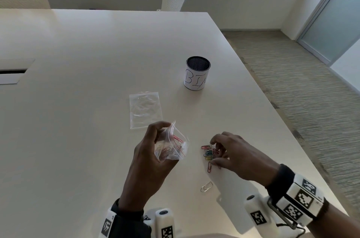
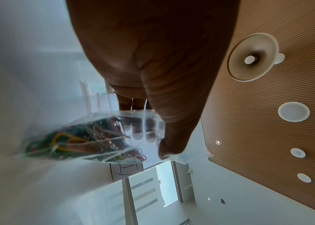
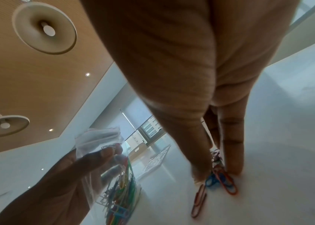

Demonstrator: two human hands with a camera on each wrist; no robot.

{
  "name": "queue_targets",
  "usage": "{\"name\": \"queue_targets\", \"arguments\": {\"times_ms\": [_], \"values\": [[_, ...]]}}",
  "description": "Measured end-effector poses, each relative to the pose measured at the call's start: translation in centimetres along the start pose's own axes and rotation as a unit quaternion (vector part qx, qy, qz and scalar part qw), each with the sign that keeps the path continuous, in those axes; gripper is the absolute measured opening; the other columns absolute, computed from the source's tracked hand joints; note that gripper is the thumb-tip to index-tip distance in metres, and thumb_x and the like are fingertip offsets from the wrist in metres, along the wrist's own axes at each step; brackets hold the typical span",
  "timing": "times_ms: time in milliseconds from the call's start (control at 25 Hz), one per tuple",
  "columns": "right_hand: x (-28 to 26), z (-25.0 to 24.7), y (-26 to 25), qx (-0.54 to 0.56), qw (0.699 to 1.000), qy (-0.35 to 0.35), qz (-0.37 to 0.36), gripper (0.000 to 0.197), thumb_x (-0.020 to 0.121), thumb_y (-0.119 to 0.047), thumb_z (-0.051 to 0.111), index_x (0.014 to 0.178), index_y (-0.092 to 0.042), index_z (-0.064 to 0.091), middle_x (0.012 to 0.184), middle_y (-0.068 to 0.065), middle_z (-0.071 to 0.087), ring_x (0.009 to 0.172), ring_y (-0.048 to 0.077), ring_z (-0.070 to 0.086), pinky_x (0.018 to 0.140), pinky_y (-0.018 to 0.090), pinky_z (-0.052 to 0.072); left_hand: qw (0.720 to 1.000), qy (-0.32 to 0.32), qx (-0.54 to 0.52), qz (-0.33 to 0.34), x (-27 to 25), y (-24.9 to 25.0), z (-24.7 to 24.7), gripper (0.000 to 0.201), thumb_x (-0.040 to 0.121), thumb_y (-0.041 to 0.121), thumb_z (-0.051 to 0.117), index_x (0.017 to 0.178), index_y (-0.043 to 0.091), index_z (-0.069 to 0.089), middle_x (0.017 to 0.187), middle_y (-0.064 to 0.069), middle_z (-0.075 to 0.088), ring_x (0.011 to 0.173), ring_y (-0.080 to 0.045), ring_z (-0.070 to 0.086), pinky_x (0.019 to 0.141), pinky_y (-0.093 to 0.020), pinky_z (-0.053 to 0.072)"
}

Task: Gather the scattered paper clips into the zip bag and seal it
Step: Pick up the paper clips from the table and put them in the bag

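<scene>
Gathering step: left hand [image 1: 148,159] grips open bag [image 1: 172,145]; right hand [image 1: 235,155] fingers curled, pinching at clips [image 1: 209,153] near table's right edge; next, lift them into bag

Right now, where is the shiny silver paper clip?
In the head view, the silver paper clip lies alone on the table, nearer the person than the coloured clips under the right hand.

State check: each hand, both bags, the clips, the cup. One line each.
left hand: holds the zip bag, lifted off the table
zip bag: unsealed, partly filled with clips
right hand: fingers curled onto the clip pile
clip pile: loose on the table
silver clip: lying apart, nearer the person
second bag: flat on the table, looks empty
mesh cup: upright, contents not visible
</scene>
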State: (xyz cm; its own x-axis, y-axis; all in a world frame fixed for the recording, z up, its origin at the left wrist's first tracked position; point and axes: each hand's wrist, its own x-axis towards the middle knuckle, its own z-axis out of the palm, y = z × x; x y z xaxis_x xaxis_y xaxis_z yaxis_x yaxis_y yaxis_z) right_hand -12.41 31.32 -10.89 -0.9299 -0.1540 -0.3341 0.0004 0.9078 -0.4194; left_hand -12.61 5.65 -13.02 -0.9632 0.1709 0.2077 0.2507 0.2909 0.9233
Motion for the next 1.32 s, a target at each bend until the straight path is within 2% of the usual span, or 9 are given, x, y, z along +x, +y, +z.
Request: {"name": "queue_targets", "arguments": {"times_ms": [160, 240, 320, 480, 640, 920, 1040, 1160, 1320], "values": [[-0.9, -0.1, -0.9, -0.064, 0.997, -0.033, -0.036, 0.113, 0.064, -0.076, 0.079, 0.156, -0.034, 0.03, 0.145, -0.008, 0.034, 0.129, 0.01, 0.048, 0.106, 0.026, 0.047, 1.0, 0.001, 0.002, 0.003, 0.0, 0.1, 0.0, 0.06, 0.076, 0.016, 0.084, 0.125, 0.035, 0.055, 0.107, 0.021, 0.069, 0.097, -0.011, 0.071, 0.076, -0.009, 0.053], [-1.3, 0.8, -1.2, -0.115, 0.991, -0.05, -0.056, 0.117, 0.062, -0.077, 0.079, 0.157, -0.035, 0.024, 0.145, -0.008, 0.029, 0.132, 0.011, 0.04, 0.108, 0.027, 0.046, 1.0, 0.003, 0.005, 0.004, 0.0, 0.0, -0.1, 0.061, 0.077, 0.013, 0.085, 0.125, 0.035, 0.055, 0.106, 0.02, 0.069, 0.097, -0.011, 0.071, 0.076, -0.008, 0.052], [-1.5, 1.6, -1.5, -0.095, 0.993, -0.038, -0.065, 0.096, 0.072, -0.067, 0.08, 0.15, -0.034, 0.034, 0.138, -0.008, 0.034, 0.124, 0.01, 0.045, 0.102, 0.023, 0.047, 1.0, 0.006, 0.008, 0.003, 0.0, 0.0, -0.2, 0.06, 0.077, 0.012, 0.085, 0.125, 0.035, 0.055, 0.106, 0.02, 0.07, 0.098, -0.009, 0.071, 0.075, -0.007, 0.051], [-1.2, 2.3, -1.9, -0.04, 0.996, 0.009, -0.074, 0.034, 0.093, -0.041, 0.073, 0.119, -0.029, 0.055, 0.12, -0.009, 0.046, 0.104, 0.01, 0.052, 0.088, 0.02, 0.046, 1.0, 0.003, 0.013, 0.005, 0.0, 0.0, -0.1, 0.061, 0.079, 0.014, 0.086, 0.126, 0.035, 0.054, 0.109, 0.019, 0.07, 0.101, -0.004, 0.071, 0.076, -0.008, 0.054], [-0.5, 3.0, -1.7, -0.054, 0.994, 0.034, -0.09, 0.007, 0.1, -0.023, 0.065, 0.103, -0.022, 0.059, 0.109, -0.006, 0.052, 0.097, 0.014, 0.053, 0.084, 0.03, 0.051, 1.0, 0.002, 0.016, 0.003, 0.1, 0.0, 0.0, 0.062, 0.078, 0.011, 0.086, 0.127, 0.033, 0.054, 0.11, 0.017, 0.07, 0.1, -0.005, 0.071, 0.075, -0.008, 0.053], [0.1, 1.6, -1.6, -0.045, 0.991, 0.083, -0.099, 0.009, 0.1, -0.015, 0.064, 0.095, -0.015, 0.072, 0.104, -0.002, 0.063, 0.086, 0.018, 0.067, 0.076, 0.028, 0.054, 1.0, 0.007, 0.015, 0.0, 0.1, -0.1, 0.0, 0.062, 0.078, 0.009, 0.085, 0.127, 0.032, 0.056, 0.109, 0.014, 0.071, 0.1, -0.008, 0.071, 0.074, -0.007, 0.052], [0.6, 0.5, -0.9, 0.012, 0.989, 0.11, -0.095, 0.009, 0.095, -0.011, 0.072, 0.097, -0.016, 0.079, 0.1, -0.006, 0.067, 0.078, 0.009, 0.068, 0.072, 0.015, 0.051, 1.0, 0.008, 0.014, -0.001, 0.0, -0.1, -0.1, 0.062, 0.078, 0.01, 0.085, 0.127, 0.032, 0.055, 0.109, 0.016, 0.071, 0.101, -0.008, 0.071, 0.075, -0.007, 0.053], [1.0, -0.5, 0.1, 0.091, 0.986, 0.123, -0.071, 0.01, 0.09, -0.009, 0.078, 0.09, -0.019, 0.081, 0.084, -0.011, 0.073, 0.069, 0.002, 0.069, 0.067, 0.008, 0.05, 1.0, 0.009, 0.016, 0.001, 0.0, -0.1, 0.0, 0.062, 0.078, 0.01, 0.086, 0.127, 0.033, 0.055, 0.109, 0.018, 0.07, 0.102, -0.007, 0.07, 0.076, -0.007, 0.052], [1.2, -1.4, 0.5, 0.215, 0.969, 0.114, -0.03, 0.015, 0.086, 0.0, 0.08, 0.083, -0.015, 0.08, 0.075, 0.001, 0.079, 0.072, 0.013, 0.077, 0.071, 0.021, 0.06, 1.0, 0.006, 0.018, 0.001, 0.1, -0.1, 0.0, 0.062, 0.078, 0.01, 0.086, 0.128, 0.03, 0.055, 0.11, 0.017, 0.069, 0.103, -0.004, 0.069, 0.075, -0.005, 0.051]]}}
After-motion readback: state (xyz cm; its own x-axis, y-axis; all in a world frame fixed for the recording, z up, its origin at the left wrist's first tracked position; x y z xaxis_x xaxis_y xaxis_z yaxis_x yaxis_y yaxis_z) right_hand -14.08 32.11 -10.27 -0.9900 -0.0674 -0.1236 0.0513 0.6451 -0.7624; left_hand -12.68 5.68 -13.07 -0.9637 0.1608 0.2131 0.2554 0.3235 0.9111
